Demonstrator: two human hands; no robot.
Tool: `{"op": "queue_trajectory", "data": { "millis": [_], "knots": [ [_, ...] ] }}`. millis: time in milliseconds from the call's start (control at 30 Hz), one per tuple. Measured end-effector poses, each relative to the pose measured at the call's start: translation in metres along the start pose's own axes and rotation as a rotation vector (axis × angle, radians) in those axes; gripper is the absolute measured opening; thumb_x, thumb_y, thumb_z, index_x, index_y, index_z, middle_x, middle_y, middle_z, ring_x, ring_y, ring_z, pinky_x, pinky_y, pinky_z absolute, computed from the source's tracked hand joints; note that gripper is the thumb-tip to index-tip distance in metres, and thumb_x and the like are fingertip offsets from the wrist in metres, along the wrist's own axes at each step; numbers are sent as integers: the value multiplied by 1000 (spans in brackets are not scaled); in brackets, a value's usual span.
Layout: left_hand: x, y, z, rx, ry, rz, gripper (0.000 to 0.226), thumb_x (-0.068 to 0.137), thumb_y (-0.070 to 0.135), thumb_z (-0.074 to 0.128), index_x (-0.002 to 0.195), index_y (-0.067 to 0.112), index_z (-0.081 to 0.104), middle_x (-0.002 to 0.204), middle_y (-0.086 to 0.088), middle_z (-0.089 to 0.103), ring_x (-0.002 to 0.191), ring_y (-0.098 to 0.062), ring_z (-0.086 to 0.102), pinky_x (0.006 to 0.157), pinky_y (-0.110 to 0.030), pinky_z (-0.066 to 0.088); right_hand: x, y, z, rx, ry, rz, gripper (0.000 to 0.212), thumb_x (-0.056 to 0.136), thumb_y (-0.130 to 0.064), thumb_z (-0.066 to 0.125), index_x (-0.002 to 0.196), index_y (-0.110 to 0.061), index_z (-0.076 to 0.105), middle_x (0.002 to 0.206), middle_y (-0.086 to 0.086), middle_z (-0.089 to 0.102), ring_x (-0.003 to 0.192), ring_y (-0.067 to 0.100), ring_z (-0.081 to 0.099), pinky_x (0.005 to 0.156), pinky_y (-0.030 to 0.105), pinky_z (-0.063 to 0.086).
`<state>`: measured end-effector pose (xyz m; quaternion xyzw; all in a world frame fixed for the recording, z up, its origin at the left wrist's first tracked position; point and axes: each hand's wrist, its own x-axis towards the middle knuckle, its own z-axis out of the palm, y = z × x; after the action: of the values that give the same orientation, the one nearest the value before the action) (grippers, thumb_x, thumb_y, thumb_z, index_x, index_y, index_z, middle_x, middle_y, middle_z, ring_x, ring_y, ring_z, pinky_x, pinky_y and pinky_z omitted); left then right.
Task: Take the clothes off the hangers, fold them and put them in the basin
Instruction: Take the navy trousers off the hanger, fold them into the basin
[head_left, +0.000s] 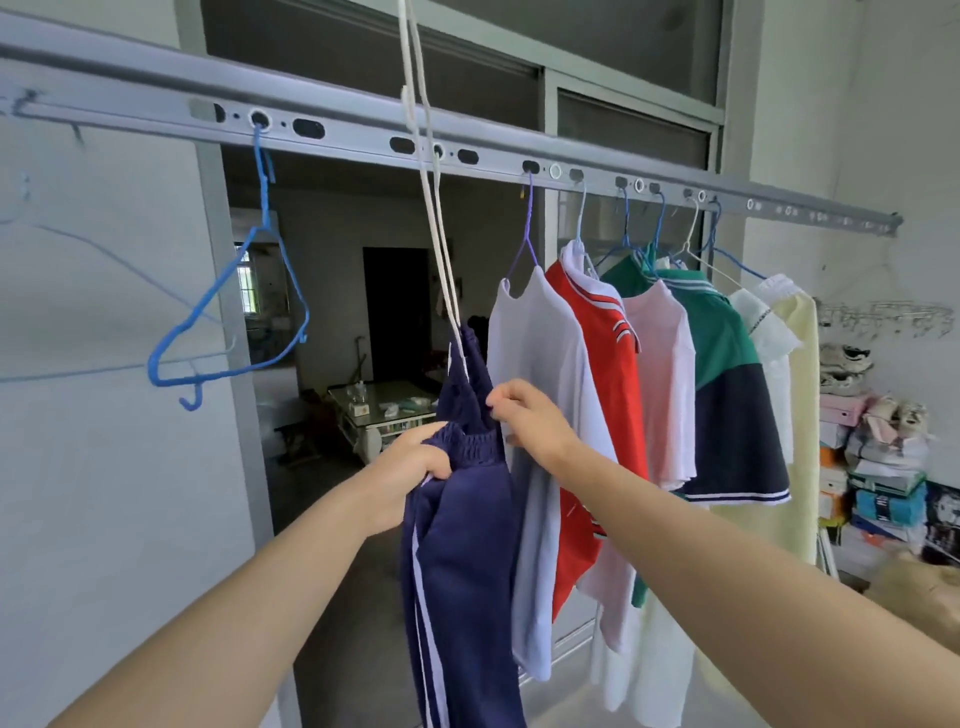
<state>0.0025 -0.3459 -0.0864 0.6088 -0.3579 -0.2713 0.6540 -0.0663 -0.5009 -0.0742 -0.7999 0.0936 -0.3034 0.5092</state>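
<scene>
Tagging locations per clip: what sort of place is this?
Probably a home's laundry balcony: a metal drying rail carries shirts on hangers, and behind it is a living room with a coffee table.

Your bare arms stretched forward and up, left hand (415, 467) fisted tight, right hand (524, 421) pinching with curled fingers.

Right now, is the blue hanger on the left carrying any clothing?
No, the blue hanger hangs bare from the rail, with no garment on it.
</scene>
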Motion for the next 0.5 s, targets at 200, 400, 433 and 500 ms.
{"op": "queue_trajectory", "data": {
  "millis": [200,400,433,500],
  "knots": [
    [-25,24,-25,96,-124,-90,52,70,-19,31,55,19,64,61,-1,55,49,-11,51,45,-18,33,41,-48,4,125,11,2,59,92,-17,55,145,-21,31,137,-1,39,123,16,43,97,22,34],
    [-55,32,-43,95,50,-93,39,60,-12,38,55,16,65,56,3,57,46,-8,52,43,-15,33,66,-58,30,99,-273,49,19,82,-22,52,100,-24,58,86,-3,61,75,13,57,61,24,42],
    [-56,31,-46,81,143,-87,33,56,-10,39,62,14,62,57,2,57,46,-9,53,43,-14,34,68,-58,35,60,-232,14,10,87,-18,50,92,-23,57,81,-3,59,72,13,56,61,23,42],
    [-52,31,-52,77,323,-62,27,60,-11,40,73,10,53,55,2,54,45,-10,50,42,-14,31,70,-57,41,-115,-132,-118,21,92,-11,43,76,-22,52,72,-3,54,66,13,51,61,21,40]
  ]
}}
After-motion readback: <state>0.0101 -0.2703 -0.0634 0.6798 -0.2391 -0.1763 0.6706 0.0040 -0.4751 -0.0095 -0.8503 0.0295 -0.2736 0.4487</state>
